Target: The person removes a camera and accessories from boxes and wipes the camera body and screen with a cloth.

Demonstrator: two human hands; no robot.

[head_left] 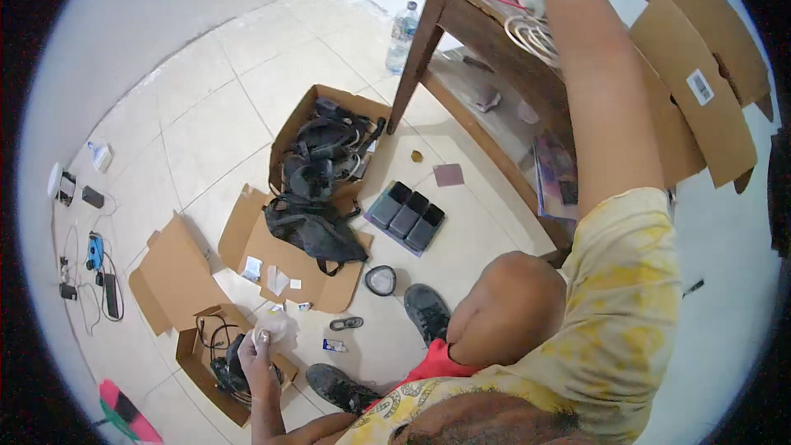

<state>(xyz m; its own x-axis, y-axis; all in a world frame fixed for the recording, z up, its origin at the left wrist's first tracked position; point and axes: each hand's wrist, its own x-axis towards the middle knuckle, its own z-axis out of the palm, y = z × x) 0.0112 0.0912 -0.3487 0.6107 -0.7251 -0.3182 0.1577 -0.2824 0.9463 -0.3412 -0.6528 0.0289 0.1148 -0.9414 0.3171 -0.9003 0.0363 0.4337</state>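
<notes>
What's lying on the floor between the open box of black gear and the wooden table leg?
In the head view, the stretch between the open box of black gear and the wooden table leg is bare tile. A small dark brownish object lies just past it, nearer the person.

Clear crumpled plastic bag (276, 328), held up over small open cardboard box (216, 367) w/ black cables inside.

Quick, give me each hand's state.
Left hand: closed on a crumpled clear plastic bag, above an open box.
Right hand: raised over the table, cut off by the frame; cannot tell.
</notes>
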